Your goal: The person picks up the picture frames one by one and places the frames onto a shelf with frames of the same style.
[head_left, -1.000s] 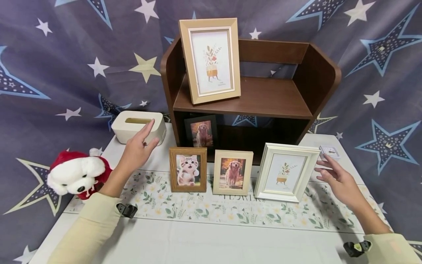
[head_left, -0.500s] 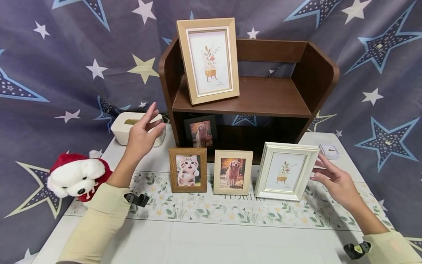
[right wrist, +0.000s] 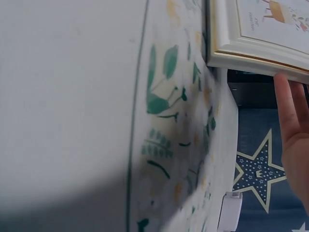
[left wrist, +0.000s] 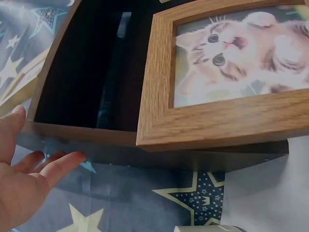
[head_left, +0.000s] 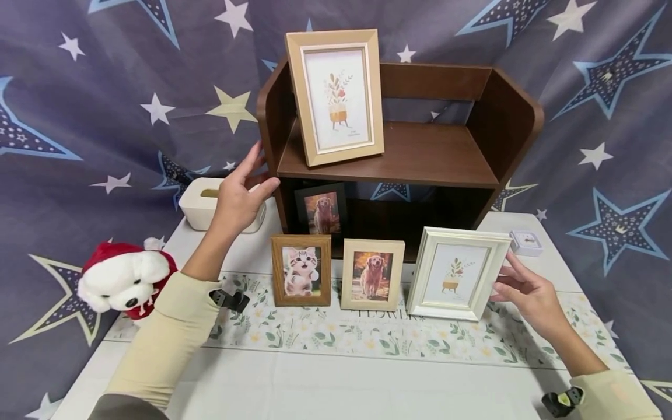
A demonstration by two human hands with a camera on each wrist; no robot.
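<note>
Contact between left hand [head_left: 238, 199] and shelf [head_left: 436, 149] is unclear.

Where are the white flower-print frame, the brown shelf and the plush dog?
White flower-print frame [head_left: 457, 274]: head view, on its print.
Brown shelf [head_left: 433, 150]: head view, bare part of upper board.
Plush dog [head_left: 126, 280]: head view, on its white head.

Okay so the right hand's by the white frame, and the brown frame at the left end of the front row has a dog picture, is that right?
Not quite: the brown frame holds a kitten picture, not a dog, as the head view shows. The right hand is indeed by the white frame.
</note>
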